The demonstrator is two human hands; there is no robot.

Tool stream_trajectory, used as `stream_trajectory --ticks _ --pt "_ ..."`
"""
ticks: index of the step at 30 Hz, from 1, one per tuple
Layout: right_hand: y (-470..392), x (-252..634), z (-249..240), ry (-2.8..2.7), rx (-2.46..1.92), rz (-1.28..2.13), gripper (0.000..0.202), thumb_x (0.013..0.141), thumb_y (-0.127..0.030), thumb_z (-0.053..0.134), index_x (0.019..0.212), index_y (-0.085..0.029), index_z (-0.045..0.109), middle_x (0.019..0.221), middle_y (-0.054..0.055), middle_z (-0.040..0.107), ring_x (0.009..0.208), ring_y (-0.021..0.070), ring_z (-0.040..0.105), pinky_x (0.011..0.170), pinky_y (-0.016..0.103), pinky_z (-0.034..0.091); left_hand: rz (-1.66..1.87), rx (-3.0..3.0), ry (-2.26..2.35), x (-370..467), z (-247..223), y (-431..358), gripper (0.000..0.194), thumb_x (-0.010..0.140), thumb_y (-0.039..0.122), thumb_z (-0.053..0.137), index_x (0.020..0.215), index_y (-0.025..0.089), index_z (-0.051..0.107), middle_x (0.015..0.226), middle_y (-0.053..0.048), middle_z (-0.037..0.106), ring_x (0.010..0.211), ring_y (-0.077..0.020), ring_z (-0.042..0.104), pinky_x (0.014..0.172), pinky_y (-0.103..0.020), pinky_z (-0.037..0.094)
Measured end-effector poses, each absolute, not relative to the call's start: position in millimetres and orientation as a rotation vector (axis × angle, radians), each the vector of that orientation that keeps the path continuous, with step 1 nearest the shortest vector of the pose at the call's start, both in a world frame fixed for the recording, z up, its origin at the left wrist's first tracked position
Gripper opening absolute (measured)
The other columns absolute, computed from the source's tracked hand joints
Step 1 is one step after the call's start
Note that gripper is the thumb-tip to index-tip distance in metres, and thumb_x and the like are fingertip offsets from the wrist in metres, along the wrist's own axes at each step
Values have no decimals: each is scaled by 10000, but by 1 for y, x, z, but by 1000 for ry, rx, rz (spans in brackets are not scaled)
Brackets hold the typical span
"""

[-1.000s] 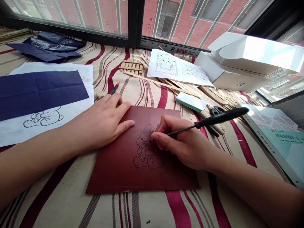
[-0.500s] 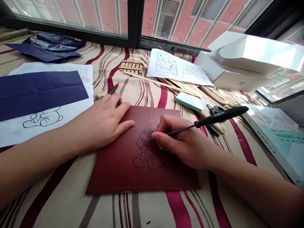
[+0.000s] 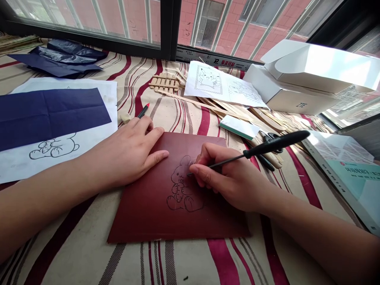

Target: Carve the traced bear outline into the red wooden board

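A dark red board lies on the striped cloth, with a black outline drawing of a bear-like animal on it. My left hand rests flat on the board's upper left edge, fingers apart and holding nothing. In my right hand is a thin metal tool with a black handle, gripped near its tip. That tip meets the board beside the animal's face. My right fingers hide part of the drawing's right side.
Dark blue sheet over white paper at left. Behind my left hand lies a red-tipped pen. Wooden sticks, printed pages, scissors and a white box stand farther back; a book is at right.
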State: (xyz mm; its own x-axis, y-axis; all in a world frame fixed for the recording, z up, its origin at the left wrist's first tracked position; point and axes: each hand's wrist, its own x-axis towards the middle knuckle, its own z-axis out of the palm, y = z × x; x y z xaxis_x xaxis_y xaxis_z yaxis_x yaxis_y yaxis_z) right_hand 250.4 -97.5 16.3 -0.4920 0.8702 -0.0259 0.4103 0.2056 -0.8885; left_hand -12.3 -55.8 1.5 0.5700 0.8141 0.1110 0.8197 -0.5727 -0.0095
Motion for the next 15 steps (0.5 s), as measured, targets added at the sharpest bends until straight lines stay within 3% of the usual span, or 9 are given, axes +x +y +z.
stream_trajectory --ticks 15 --pt "-99 252 17 -2008 -1162 1211 263 1029 -293 663 798 -231 556 682 -27 650 654 124 604 597 260 460 -186 -2752 -1454 -12 1 -56 596 1070 588 317 1306 163 664 1249 -192 589 1159 -388 592 1095 -567 494"
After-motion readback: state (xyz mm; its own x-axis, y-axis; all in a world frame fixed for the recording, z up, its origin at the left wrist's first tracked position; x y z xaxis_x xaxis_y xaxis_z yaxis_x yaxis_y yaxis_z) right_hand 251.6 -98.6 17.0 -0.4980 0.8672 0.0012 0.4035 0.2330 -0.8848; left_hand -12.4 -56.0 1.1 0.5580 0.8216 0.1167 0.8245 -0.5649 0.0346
